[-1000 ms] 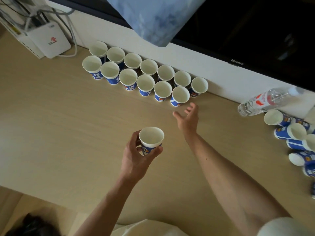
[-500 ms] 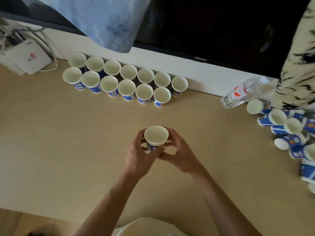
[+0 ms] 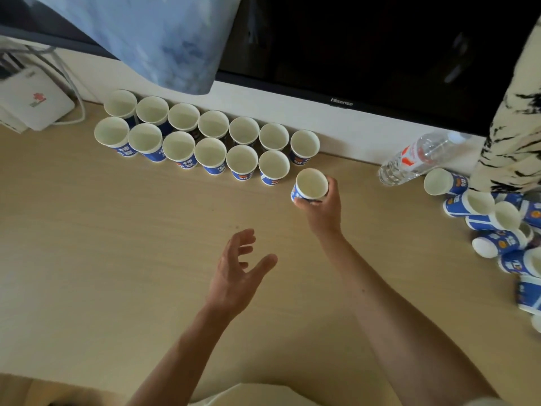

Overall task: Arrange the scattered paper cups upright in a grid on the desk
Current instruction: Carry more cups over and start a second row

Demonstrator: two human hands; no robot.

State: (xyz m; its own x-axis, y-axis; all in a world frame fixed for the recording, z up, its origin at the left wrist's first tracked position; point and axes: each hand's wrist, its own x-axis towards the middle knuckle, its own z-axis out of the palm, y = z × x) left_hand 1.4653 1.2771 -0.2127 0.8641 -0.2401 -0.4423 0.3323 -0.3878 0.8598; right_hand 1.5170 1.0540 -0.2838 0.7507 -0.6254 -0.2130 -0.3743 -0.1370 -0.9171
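Head view. Step in hand: placing one more cup.

The right hand (image 3: 322, 212) grasps a paper cup (image 3: 311, 184), fingers curled round its blue wall, mouth up and slightly tilted. The cup sits just beside the right end of the grid (image 3: 210, 152), at the vacant front-row spot. I cannot tell whether its base touches the desk (image 3: 117, 244).

The left hand (image 3: 237, 273) hangs nearer the person than the grid, fingers loose and spread, holding nothing.

Count:
- Grid: thirteen cups upright, seven in the back row and six in the front.
- In hand: one, which would even the rows at seven.
- Lying cups (image 3: 480, 218): a heap well to the right of the grid, at least eight. Some overlap and the frame edge cuts others, so the count is a floor.
- Water bottle (image 3: 418, 156): one, on its side between the grid and the heap.

Next move, as I judge it: level the cup, set it down in line with the front row, then let go without nudging its neighbour (paper cups tip easily). After that, reach to the heap.
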